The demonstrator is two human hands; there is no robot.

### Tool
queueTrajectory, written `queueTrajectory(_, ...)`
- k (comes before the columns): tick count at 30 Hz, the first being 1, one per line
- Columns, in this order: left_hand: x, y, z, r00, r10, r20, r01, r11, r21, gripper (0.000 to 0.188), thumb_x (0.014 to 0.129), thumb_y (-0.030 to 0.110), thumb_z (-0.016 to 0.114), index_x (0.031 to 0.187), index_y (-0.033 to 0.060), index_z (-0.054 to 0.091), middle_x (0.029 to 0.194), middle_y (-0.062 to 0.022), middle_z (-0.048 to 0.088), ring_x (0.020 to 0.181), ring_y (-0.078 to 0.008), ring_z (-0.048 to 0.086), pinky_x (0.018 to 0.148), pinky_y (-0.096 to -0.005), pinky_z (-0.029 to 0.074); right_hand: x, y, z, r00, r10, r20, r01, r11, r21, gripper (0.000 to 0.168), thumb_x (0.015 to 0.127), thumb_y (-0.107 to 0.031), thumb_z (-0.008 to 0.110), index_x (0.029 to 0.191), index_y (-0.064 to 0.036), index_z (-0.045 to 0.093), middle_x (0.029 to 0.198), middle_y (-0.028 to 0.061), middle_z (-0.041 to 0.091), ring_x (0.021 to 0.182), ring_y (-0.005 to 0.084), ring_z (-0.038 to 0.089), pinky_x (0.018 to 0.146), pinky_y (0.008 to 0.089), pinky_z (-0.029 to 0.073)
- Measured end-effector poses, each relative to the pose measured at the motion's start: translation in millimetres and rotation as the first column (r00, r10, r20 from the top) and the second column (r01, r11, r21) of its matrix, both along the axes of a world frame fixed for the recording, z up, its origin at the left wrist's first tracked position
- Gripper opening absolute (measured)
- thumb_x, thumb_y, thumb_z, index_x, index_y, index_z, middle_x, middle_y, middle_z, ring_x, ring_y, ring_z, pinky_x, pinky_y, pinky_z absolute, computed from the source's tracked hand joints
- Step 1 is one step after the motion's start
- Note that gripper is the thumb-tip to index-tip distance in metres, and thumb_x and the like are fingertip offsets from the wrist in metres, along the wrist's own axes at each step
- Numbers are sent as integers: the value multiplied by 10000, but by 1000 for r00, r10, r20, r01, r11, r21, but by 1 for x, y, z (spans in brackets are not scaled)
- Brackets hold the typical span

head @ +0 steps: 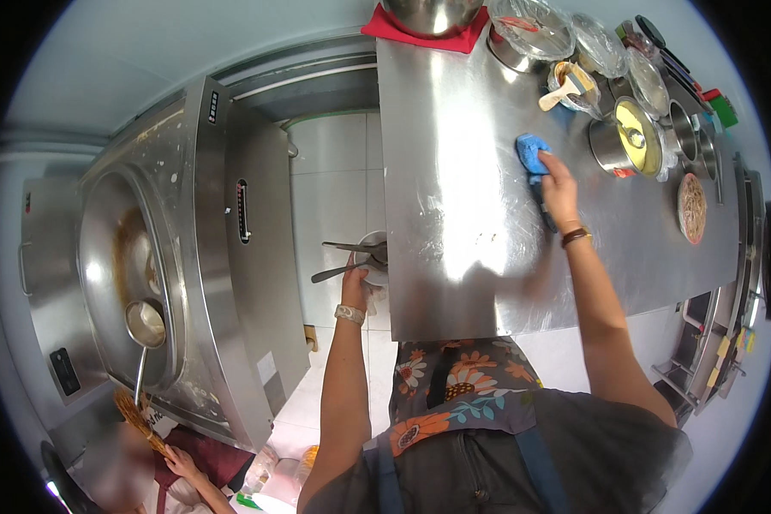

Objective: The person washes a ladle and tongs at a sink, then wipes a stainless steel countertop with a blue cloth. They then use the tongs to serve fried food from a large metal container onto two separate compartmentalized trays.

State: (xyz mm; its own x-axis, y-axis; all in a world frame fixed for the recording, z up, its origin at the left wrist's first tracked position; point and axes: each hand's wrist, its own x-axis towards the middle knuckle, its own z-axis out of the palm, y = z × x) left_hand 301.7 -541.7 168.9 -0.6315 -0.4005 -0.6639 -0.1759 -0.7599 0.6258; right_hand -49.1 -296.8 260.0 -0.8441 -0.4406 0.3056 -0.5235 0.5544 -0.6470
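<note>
My right hand (558, 187) presses a folded blue cloth (532, 154) onto the stainless steel table (437, 193), on its right half. Whitish smears and specks mark the metal to the left of that hand. Beyond the table's left edge, my left hand (354, 286) holds the rim of a bowl (371, 241). Utensils with dark handles (334, 274) stick out of the bowl, whose right part is hidden under the table edge. Nearest to the cloth stand a steel pot of yellow contents (631, 138) and a wooden-handled brush (560, 93) lying on a plastic-lined container.
Plastic-covered pots (533, 29) crowd the far right, near a wrapped bowl (692, 209). A large steel vessel (434, 16) rests on a red cloth (385, 29). At left is a big wok (125, 257) with a ladle (145, 323); a co-worker (189, 469) holds a bundled straw whisk (138, 417).
</note>
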Motion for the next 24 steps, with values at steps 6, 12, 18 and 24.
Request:
queueTrajectory(6,-9,-12,5,990,-129,65,135,985,-103,705,692,112,428,1369,80,232,1023,-108,547,810,-215,592,528,-344,532,95,-97,-10,964,248,-93,-254,966,-52,313,638,67,484,874,-54,651,951,88,636,966,277,557,853,370,442)
queueTrajectory(12,-12,-25,19,957,-266,118,281,949,-143,665,725,144,472,1359,105,278,959,-62,530,752,-189,568,526,-339,525,144,-84,29,775,361,518,-140,898,-417,345,684,86,431,902,-35,669,995,71,637,935,186,574,826,290,442)
queueTrajectory(18,-12,-31,28,951,-298,82,308,939,-156,634,733,96,478,1340,64,297,996,-75,539,781,-163,562,581,-303,511,119,11,9,909,-376,180,386,922,-22,344,741,49,413,995,-45,625,1056,128,603,963,220,570,822,311,464)
queueTrajectory(24,-12,-34,32,954,-292,72,300,941,-159,617,734,95,467,1331,61,311,979,-67,557,774,-149,565,583,-287,499,184,-90,-15,970,-232,-71,226,970,-87,355,619,58,475,919,-47,632,1005,120,615,991,289,547,857,378,418)
